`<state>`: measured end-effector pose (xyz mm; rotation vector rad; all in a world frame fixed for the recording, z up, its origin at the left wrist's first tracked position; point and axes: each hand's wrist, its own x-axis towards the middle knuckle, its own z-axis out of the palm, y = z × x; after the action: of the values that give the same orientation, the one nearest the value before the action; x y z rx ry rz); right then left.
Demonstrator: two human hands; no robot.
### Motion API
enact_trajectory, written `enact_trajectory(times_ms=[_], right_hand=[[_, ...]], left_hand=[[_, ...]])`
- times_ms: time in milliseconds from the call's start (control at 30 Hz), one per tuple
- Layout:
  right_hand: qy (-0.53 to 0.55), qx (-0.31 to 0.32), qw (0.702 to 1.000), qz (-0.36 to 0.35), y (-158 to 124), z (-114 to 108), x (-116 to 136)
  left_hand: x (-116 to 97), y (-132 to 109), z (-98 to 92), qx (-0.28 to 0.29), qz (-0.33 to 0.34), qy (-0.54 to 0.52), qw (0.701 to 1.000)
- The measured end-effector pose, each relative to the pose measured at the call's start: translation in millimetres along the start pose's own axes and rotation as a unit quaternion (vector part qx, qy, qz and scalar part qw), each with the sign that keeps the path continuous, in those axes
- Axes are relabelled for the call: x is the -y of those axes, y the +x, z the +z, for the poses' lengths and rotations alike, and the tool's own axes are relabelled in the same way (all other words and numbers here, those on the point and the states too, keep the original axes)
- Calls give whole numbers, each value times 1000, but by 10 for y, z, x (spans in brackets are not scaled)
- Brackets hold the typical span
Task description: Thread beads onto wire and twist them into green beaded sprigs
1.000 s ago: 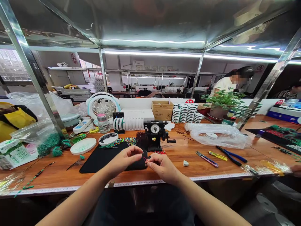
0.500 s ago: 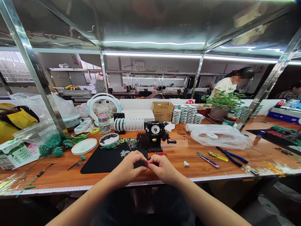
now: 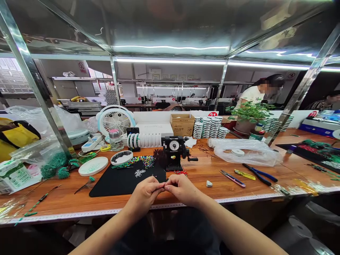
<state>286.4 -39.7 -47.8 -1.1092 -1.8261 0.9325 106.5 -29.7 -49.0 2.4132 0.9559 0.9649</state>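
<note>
My left hand (image 3: pixel 145 193) and my right hand (image 3: pixel 182 189) meet fingertip to fingertip over the near edge of a black mat (image 3: pixel 119 180). Both are pinched closed on something tiny that I cannot make out. On the mat lie a small white pile of beads (image 3: pixel 139 173) and a strip of multicoloured beads (image 3: pixel 138 161) at its far edge. A black hand-crank winder with a dial (image 3: pixel 174 152) stands just behind my hands.
Pliers (image 3: pixel 259 174), snips (image 3: pixel 232 178) and a yellow tool (image 3: pixel 244 174) lie to the right on the wooden bench (image 3: pixel 212 187). White round lids (image 3: pixel 93 165), a fan (image 3: pixel 114 121), spool stacks (image 3: pixel 208 127), a plastic bag (image 3: pixel 244 152) and a potted plant (image 3: pixel 248 118) crowd the back. A person sits behind the plant.
Both hands have drawn back toward me, off the mat's middle, uncovering the white bead pile. Their fingertips stay pinched together.
</note>
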Motion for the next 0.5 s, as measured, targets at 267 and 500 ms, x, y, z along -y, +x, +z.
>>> enact_trajectory(times_ms=[267, 500], right_hand=[[-73, -193, 964, -168, -51, 30, -36], [-106, -150, 955, -233, -142, 192, -41]], left_hand=[[-129, 10, -57, -68, -301, -388, 868], [-185, -21, -42, -53, -344, -461, 816]])
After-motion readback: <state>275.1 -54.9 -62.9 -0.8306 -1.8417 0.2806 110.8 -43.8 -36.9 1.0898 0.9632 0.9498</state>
